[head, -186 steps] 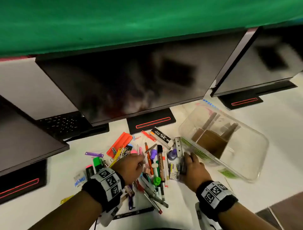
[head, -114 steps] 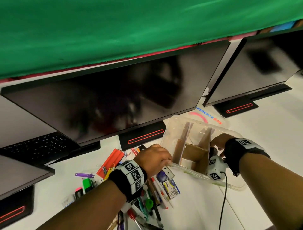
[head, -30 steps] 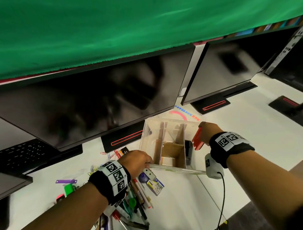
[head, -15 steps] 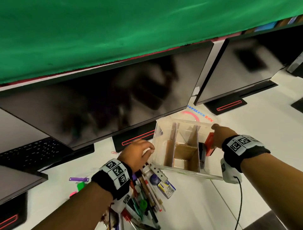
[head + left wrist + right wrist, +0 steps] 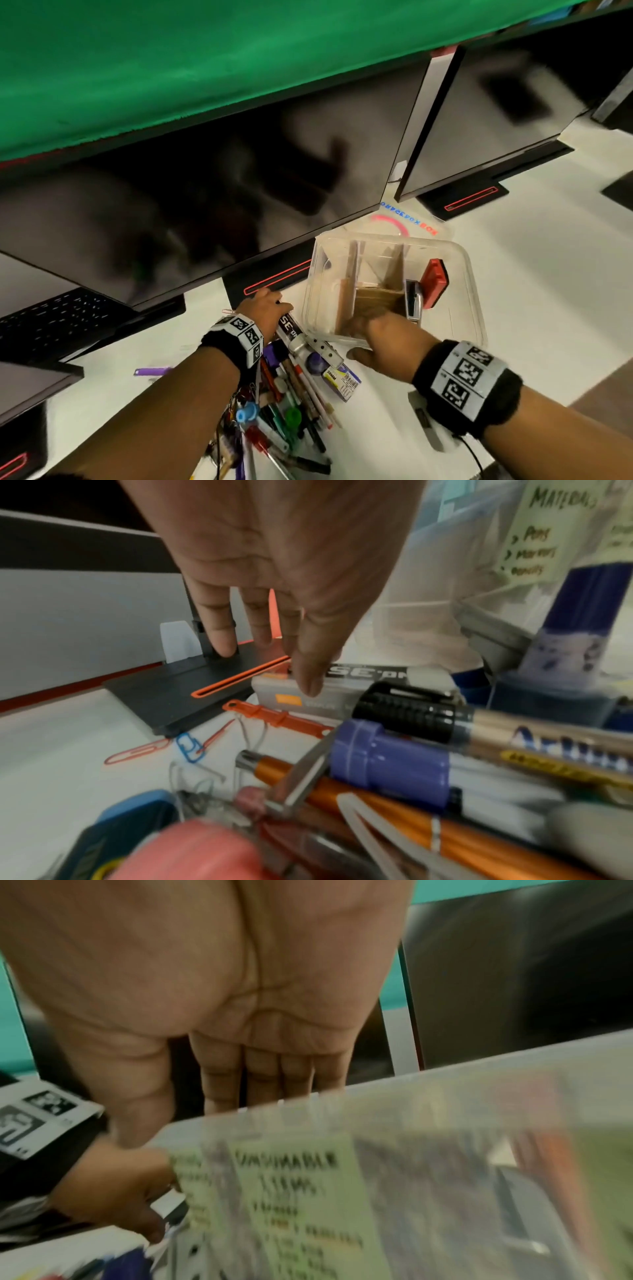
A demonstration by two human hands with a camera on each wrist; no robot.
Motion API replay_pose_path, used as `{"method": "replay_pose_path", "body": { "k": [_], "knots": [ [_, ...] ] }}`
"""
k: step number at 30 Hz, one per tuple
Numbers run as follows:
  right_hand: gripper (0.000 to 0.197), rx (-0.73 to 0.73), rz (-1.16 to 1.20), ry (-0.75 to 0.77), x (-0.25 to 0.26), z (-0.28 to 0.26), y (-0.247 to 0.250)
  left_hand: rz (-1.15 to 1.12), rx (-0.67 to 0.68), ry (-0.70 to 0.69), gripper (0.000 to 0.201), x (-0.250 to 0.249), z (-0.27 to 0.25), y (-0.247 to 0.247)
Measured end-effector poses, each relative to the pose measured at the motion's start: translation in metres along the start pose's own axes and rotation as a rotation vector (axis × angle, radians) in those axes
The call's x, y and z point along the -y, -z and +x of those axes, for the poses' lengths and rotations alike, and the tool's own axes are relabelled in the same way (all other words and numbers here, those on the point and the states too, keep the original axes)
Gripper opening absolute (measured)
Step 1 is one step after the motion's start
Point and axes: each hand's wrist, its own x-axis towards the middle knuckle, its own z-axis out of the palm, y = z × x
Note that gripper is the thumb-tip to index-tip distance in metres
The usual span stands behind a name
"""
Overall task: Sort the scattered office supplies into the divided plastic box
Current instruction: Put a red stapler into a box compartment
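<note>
The clear plastic box (image 5: 472, 294) with cardboard dividers (image 5: 346, 294) stands right of the pile of pens and markers (image 5: 291, 404). In its right compartment lie a red block (image 5: 433, 279) and a stapler (image 5: 412, 301). My right hand (image 5: 376, 337) holds the box's near wall, fingers (image 5: 260, 1074) over the rim and thumb outside. My left hand (image 5: 265, 308) hangs with straight fingers over the black-and-white eraser (image 5: 369, 673). Its thumb tip touches a small grey staple box (image 5: 284, 702); it holds nothing.
A black monitor base (image 5: 270, 277) sits just beyond my left hand, with paper clips (image 5: 186, 746) beside it. Dark monitors (image 5: 205, 205) and a keyboard (image 5: 58, 322) line the back. The box lid (image 5: 407, 222) lies behind the box. The table edge (image 5: 582, 401) runs at right.
My right hand has let go of the red block in the right compartment and come to the box's near wall. My left hand has left the box's left side and dropped toward the eraser.
</note>
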Motion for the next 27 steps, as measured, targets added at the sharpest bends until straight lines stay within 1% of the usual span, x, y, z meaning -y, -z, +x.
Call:
{"method": "replay_pose_path", "body": {
  "k": [2, 4, 10, 13, 16, 19, 21, 23, 25, 27],
  "knots": [
    [0.03, -0.013, 0.045, 0.004, -0.003, -0.001, -0.013, 0.04, 0.024, -0.005, 0.056, -0.002, 0.002, -0.001],
    [0.03, -0.042, 0.077, 0.002, -0.006, -0.002, -0.02, 0.054, 0.018, -0.01, 0.052, -0.003, 0.003, -0.003],
    [0.03, -0.104, 0.029, 0.021, -0.005, -0.002, -0.026, 0.063, -0.01, -0.028, 0.045, -0.004, -0.002, -0.006],
    [0.029, -0.116, 0.023, 0.011, -0.005, -0.001, -0.028, 0.096, -0.033, -0.026, 0.044, 0.0, -0.008, -0.006],
    [0.029, -0.104, 0.022, -0.001, -0.004, -0.001, -0.028, 0.116, -0.104, -0.019, 0.044, 0.01, -0.017, -0.001],
    [0.029, -0.098, 0.037, -0.004, -0.004, -0.001, -0.026, 0.029, -0.148, 0.003, 0.046, 0.023, -0.032, 0.009],
    [0.029, -0.089, 0.093, -0.013, -0.004, 0.0, -0.025, -0.05, -0.176, 0.026, 0.048, 0.033, -0.045, 0.015],
    [0.032, -0.084, 0.161, -0.041, -0.003, 0.001, -0.023, -0.127, -0.241, 0.047, 0.049, 0.042, -0.059, 0.02],
    [0.036, -0.134, 0.208, -0.089, -0.002, 0.002, -0.019, -0.247, -0.321, 0.081, 0.05, 0.046, -0.071, 0.025],
    [0.036, -0.233, 0.255, -0.128, 0.001, 0.004, -0.011, -0.377, -0.393, 0.122, 0.05, 0.044, -0.084, 0.033]
  ]
}}
